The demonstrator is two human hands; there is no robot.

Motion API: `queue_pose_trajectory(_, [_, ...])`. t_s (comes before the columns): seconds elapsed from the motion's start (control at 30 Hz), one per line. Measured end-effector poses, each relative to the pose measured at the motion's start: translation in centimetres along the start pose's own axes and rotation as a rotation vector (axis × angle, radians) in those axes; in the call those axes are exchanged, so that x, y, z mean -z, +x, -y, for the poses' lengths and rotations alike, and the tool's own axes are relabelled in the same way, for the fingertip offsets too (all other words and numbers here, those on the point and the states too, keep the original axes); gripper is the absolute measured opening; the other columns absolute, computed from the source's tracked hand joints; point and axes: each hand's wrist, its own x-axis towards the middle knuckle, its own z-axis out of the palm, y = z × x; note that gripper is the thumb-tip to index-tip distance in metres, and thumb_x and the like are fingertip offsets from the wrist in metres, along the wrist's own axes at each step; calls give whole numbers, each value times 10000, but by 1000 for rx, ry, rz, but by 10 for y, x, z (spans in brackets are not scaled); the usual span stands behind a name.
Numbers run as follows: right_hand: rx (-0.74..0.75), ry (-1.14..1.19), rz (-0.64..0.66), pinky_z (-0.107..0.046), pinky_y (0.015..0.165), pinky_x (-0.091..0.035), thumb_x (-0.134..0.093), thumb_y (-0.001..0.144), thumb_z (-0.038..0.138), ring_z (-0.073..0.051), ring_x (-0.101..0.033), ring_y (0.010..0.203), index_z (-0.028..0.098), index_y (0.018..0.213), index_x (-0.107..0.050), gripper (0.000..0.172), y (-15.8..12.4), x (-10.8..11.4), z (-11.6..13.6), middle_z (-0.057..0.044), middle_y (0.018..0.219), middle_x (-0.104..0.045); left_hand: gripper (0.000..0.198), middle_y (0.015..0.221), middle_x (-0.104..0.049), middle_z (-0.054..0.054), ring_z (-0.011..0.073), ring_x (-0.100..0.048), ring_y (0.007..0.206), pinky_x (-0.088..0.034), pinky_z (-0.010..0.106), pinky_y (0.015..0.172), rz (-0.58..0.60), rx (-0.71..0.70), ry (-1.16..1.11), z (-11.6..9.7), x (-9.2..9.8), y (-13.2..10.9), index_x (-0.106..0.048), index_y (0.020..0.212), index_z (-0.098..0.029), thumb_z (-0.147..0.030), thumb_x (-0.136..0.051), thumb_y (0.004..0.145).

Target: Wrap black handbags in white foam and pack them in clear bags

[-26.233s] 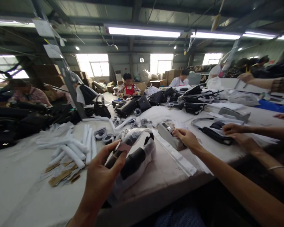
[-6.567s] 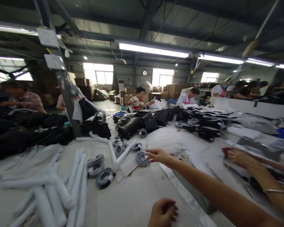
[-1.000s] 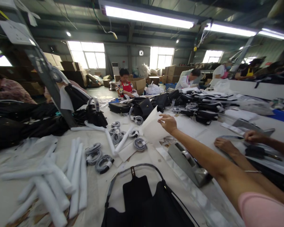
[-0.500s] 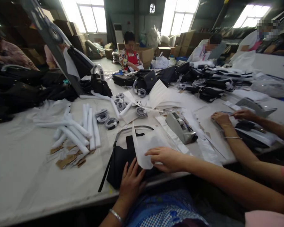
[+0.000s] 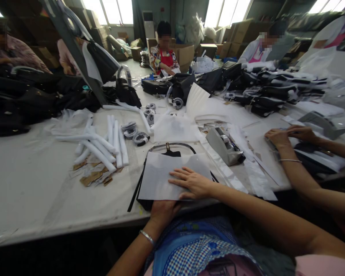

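A black handbag [image 5: 144,204] lies on the table in front of me, its curved handle [image 5: 186,145] pointing away. A pale translucent sheet [image 5: 155,174] covers most of the bag's body. Flat on top of the sheet rests my right hand [image 5: 191,183], fingers spread. My left hand [image 5: 164,210] is at the bag's near edge, with its fingers hidden beneath the sheet. More translucent sheets [image 5: 175,128] lie just beyond the handle.
White foam tubes [image 5: 99,149] and brown paper scraps [image 5: 93,178] lie to the left, near coiled bundles [image 5: 140,138]. A grey tape dispenser [image 5: 225,147] stands right of the bag. Further right, a co-worker's hands [image 5: 278,136] are at another bag. Black bags [image 5: 184,86] are piled behind.
The sheet, previously raised and bent over the bag, now lies flat across it. My right hand has flattened onto it, and my left fingers have gone under it.
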Motion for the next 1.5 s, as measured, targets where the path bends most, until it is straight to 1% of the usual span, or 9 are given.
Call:
queue_pose_trajectory(0.13, [50,55,63,-541,1214,-92,-531,956,535,-303,-198,1508,260,1573,-263,727,-1,-5,-14,-104,1623,-279,543,1435,-564,103,368,-510,1330,-463,557,1075,32,35,-17,-4,4,1,-544,1399,-280,-415,-642,882])
queue_pose_trajectory(0.37, [121,62,22,-526,1220,-81,-577,941,483,-285,-190,1514,264,1569,-274,731,1,-9,-23,-98,1611,-310,426,1347,-637,117,339,-607,1223,-525,515,1005,39,6,8,-7,19,-1,-595,1335,-254,-373,-580,926])
queue_pose_trajectory(0.53, [131,53,7,-538,1216,-107,-580,941,464,-288,-224,1504,254,1568,-276,727,-2,-11,-23,-100,1603,-325,359,1196,-709,113,263,-689,1053,-577,403,899,92,-43,-58,-24,77,-8,-606,1294,-199,-239,-501,954])
queue_pose_trajectory(0.63, [136,55,-10,-554,1209,-129,-593,933,457,-296,-228,1502,250,1565,-280,735,-3,-13,-24,-101,1600,-331,254,1034,-750,29,159,-724,860,-592,257,755,119,-41,-213,-33,113,9,-682,1111,-256,-277,-458,993])
queue_pose_trajectory(0.7, [139,61,-34,-555,1208,-139,-606,927,452,-295,-243,1497,240,1556,-307,728,-3,-15,-25,-112,1588,-354,284,1064,-744,30,161,-722,899,-593,267,791,89,-35,-216,-27,120,29,-652,1182,-258,-308,-431,1010])
queue_pose_trajectory(0.8, [144,71,-58,-541,1215,-130,-615,921,444,-285,-253,1495,203,1547,-325,731,-3,-17,-26,-142,1569,-381,434,1393,-600,101,233,-574,1276,-497,386,1056,59,-62,-180,-4,101,52,-500,1396,-211,-360,-488,989])
queue_pose_trajectory(1.0, [103,163,-162,-505,1196,-242,-660,878,474,-287,-364,1439,156,1530,-344,791,-6,-16,-27,-186,1516,-446,662,1471,-526,136,262,-495,1361,-413,473,1138,47,52,-136,26,50,40,-317,1515,-187,-437,-551,948])
queue_pose_trajectory(1.2, [136,168,-251,-487,1135,-353,-647,894,452,-271,-510,1290,201,1276,-596,460,-10,-11,-24,-147,1323,-598,666,1475,-528,109,245,-495,1361,-406,454,1144,47,92,-153,21,50,35,-298,1522,-219,-460,-540,951])
queue_pose_trajectory(1.5, [161,124,-236,-470,1111,-374,-631,907,451,-265,-546,1205,221,1197,-632,370,-10,-11,-24,-122,1225,-613,677,1479,-521,118,249,-494,1362,-404,457,1142,57,103,-166,23,48,35,-305,1521,-212,-453,-559,940])
